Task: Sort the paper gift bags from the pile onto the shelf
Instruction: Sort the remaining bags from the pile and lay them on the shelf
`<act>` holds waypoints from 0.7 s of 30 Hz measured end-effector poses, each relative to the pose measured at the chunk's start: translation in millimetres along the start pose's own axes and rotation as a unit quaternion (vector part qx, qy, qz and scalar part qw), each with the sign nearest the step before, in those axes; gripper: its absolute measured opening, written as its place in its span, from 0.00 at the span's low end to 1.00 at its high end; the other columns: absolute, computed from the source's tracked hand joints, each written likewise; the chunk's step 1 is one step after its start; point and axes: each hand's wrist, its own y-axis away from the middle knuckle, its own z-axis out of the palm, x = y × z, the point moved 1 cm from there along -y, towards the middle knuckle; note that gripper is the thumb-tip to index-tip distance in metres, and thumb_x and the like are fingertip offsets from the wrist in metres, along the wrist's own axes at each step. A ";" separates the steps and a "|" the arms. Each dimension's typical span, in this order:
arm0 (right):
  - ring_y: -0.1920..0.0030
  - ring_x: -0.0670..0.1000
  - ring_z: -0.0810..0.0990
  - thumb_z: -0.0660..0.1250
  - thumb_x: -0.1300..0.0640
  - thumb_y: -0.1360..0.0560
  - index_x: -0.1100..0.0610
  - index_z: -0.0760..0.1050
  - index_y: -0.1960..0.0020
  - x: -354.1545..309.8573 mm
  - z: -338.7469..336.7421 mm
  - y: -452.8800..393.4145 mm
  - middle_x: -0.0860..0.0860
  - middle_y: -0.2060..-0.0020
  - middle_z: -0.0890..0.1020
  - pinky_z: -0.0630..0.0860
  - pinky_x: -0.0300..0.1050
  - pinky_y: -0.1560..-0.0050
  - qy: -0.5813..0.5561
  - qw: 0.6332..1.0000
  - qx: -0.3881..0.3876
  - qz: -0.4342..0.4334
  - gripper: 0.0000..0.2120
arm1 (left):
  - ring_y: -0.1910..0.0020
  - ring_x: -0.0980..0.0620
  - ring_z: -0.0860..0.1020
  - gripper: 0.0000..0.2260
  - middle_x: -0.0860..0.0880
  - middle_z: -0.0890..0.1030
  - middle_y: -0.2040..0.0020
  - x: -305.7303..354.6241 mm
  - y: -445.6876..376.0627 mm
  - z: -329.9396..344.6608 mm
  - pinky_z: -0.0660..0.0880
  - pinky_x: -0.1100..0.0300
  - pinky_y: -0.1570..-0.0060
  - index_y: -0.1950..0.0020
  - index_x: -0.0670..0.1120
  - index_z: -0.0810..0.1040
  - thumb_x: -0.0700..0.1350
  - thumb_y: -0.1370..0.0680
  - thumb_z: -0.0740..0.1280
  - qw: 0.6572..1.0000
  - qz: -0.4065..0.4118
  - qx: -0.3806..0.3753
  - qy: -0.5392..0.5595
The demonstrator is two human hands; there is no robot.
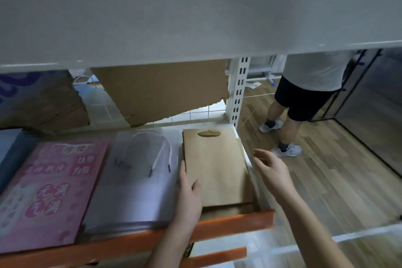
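Lower centre: left hand [188, 198] rests flat-fingered on the brown bag stack [215, 169], lying lengthwise into the shelf [228, 222]; right hand [272, 172] hovers open beside it.

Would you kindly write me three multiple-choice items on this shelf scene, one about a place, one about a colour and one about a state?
1. Where on the shelf does the brown kraft bag stack lie?
A. at its right end
B. at its left end
C. between the other two stacks

2. What colour is the printed bag at the left?
A. green
B. pink
C. black

3. How is the right hand?
A. gripping a rope handle
B. closed in a fist
C. open, holding nothing

Answers: 1 A, since the brown stack sits beside the white upright post, right of the white bags. 2 B, its face is pink with printed characters. 3 C, its fingers are spread by the stack's right edge, while the left hand rests on the stack's left edge.
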 end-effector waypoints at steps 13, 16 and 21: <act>0.48 0.58 0.77 0.60 0.61 0.25 0.64 0.77 0.48 9.0 30.8 13.8 0.57 0.53 0.81 0.67 0.46 0.53 0.096 0.993 -0.020 -0.058 0.10 | 0.28 0.53 0.55 0.24 0.50 0.61 0.25 -1.2 5.8 -10.5 0.50 0.64 0.30 0.24 0.45 0.57 0.47 0.19 0.56 0.903 0.196 0.042 -0.380; 0.44 0.58 0.73 0.60 0.59 0.24 0.61 0.76 0.46 13.3 44.1 13.7 0.55 0.49 0.80 0.61 0.41 0.46 0.141 0.987 -0.021 -0.072 0.11 | 0.41 0.50 0.71 0.17 0.45 0.80 0.42 -6.4 -1.1 -35.8 0.66 0.60 0.38 0.38 0.41 0.76 0.43 0.26 0.66 0.865 0.284 0.112 -0.398; 0.42 0.60 0.73 0.56 0.54 0.25 0.62 0.77 0.45 11.3 57.2 16.0 0.56 0.44 0.80 0.58 0.42 0.43 0.163 0.982 -0.015 -0.092 0.17 | 0.54 0.41 0.81 0.17 0.41 0.83 0.53 -24.2 -14.2 -82.3 0.72 0.56 0.48 0.47 0.37 0.80 0.35 0.35 0.75 0.835 0.281 0.178 -0.438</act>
